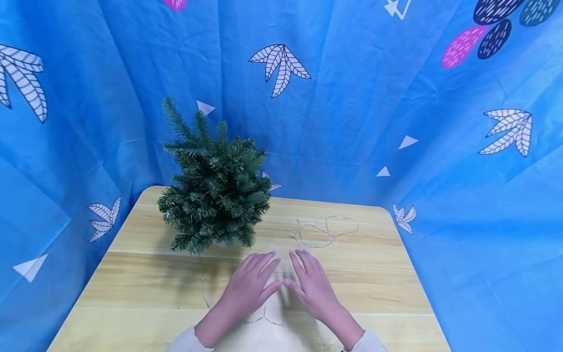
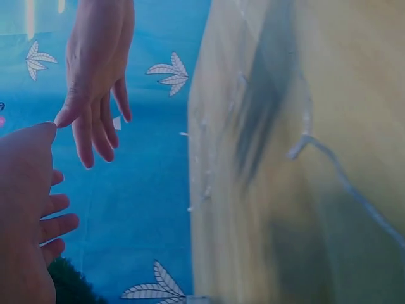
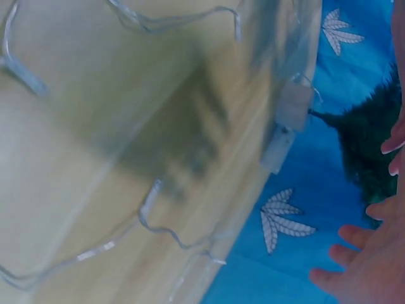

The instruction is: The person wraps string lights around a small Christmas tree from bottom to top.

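Both hands hover over the table with straight, slightly spread fingers, holding nothing. My left hand (image 1: 248, 283) is in front of a small artificial Christmas tree (image 1: 215, 190), apart from it. Close beside it is my right hand (image 1: 314, 286); the two thumbs point toward each other, nearly touching. Thin clear wire, which looks like a string of lights, lies on the table below and around the hands. One stretch of wire (image 3: 152, 196) shows in the right wrist view, another piece of wire (image 2: 354, 190) in the left wrist view. Its loops extend toward the back right.
The wooden table (image 1: 374, 278) has rounded back corners. A blue patterned curtain (image 1: 352, 98) hangs behind it and along both sides. In the right wrist view, the tree stands on a pale block-like base (image 3: 295, 104), with a small pale box (image 3: 277, 149) next to it.
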The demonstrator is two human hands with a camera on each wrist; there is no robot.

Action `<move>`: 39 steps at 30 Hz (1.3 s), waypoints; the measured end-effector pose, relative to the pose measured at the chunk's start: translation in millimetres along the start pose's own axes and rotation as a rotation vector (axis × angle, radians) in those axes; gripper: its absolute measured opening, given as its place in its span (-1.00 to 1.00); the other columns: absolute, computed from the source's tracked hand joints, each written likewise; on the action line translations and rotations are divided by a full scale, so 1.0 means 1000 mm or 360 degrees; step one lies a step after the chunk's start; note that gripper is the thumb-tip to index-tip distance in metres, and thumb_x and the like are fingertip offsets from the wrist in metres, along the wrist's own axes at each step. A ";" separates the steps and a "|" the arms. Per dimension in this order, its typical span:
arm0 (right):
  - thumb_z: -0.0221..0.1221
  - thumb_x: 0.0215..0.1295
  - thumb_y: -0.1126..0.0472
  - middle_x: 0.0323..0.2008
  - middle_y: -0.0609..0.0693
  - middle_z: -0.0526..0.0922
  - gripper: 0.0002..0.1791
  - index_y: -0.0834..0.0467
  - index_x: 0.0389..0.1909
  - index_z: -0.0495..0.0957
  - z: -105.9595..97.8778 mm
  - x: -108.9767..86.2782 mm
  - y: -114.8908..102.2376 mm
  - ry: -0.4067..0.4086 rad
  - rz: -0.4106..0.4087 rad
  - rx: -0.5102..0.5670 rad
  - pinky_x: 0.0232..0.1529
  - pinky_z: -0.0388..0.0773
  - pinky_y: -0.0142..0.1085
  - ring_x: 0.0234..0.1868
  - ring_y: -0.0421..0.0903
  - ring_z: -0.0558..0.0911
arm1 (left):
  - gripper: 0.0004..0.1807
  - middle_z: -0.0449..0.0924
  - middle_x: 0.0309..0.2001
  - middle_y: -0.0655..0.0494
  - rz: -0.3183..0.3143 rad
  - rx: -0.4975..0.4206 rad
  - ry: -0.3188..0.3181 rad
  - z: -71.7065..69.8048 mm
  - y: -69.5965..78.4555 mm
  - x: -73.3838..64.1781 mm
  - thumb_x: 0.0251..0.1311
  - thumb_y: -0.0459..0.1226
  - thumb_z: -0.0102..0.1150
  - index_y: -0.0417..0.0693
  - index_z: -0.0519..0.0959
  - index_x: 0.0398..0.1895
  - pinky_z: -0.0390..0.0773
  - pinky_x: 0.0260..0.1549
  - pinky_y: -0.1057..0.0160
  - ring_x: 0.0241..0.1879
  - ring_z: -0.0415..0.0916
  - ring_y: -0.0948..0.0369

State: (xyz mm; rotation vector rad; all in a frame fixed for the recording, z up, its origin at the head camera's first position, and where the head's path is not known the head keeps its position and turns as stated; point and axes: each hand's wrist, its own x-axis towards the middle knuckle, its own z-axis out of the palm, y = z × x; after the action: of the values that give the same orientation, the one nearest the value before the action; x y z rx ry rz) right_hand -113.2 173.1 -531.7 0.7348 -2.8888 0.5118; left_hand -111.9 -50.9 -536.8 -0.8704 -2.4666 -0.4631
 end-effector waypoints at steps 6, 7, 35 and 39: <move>0.08 0.49 -0.14 0.50 0.16 0.24 -0.23 0.17 0.54 0.16 0.011 -0.005 -0.003 -0.0038 0.0024 0.0039 0.46 0.15 0.18 0.52 0.22 0.20 | -0.37 0.45 0.36 -0.02 -0.0128 0.0027 -0.0164 0.004 -0.001 -0.022 0.43 0.17 -0.03 -0.03 0.46 0.36 0.37 0.32 -0.05 0.27 0.45 0.04; 0.09 0.48 -0.14 0.50 0.16 0.24 -0.23 0.17 0.54 0.16 0.012 -0.006 -0.004 -0.0042 0.0030 0.0048 0.46 0.16 0.18 0.52 0.22 0.21 | -0.36 0.45 0.37 -0.01 -0.0155 0.0031 -0.0190 0.005 -0.002 -0.025 0.42 0.18 -0.01 -0.02 0.45 0.37 0.36 0.32 -0.06 0.28 0.45 0.04; -0.04 0.40 -0.39 -0.10 -0.16 0.68 -0.32 0.04 0.21 0.57 0.047 -0.040 -0.014 -0.0359 0.0123 0.0230 -0.09 0.62 -0.21 -0.07 -0.20 0.59 | -0.47 0.62 0.03 0.32 -0.0312 -0.0148 -0.0616 0.036 -0.008 -0.094 0.18 0.20 0.26 0.19 0.61 0.13 0.46 0.08 0.03 0.04 0.49 0.23; 0.04 0.34 -0.38 -0.21 -0.25 0.66 -0.36 0.01 0.12 0.62 0.051 -0.046 -0.011 -0.0388 0.0140 0.0281 -0.15 0.59 -0.26 -0.16 -0.30 0.55 | -0.56 0.61 -0.05 0.35 -0.0304 -0.0180 -0.0630 0.035 -0.013 -0.099 0.14 0.20 0.29 0.22 0.67 -0.01 0.47 0.01 0.08 -0.03 0.47 0.25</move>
State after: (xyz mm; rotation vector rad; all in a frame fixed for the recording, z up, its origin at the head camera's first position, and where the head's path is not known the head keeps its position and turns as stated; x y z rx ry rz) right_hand -68.7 166.1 -585.2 0.7437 -3.1439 0.7444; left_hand -64.2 -92.8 -621.2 -0.8399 -2.9289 -0.5436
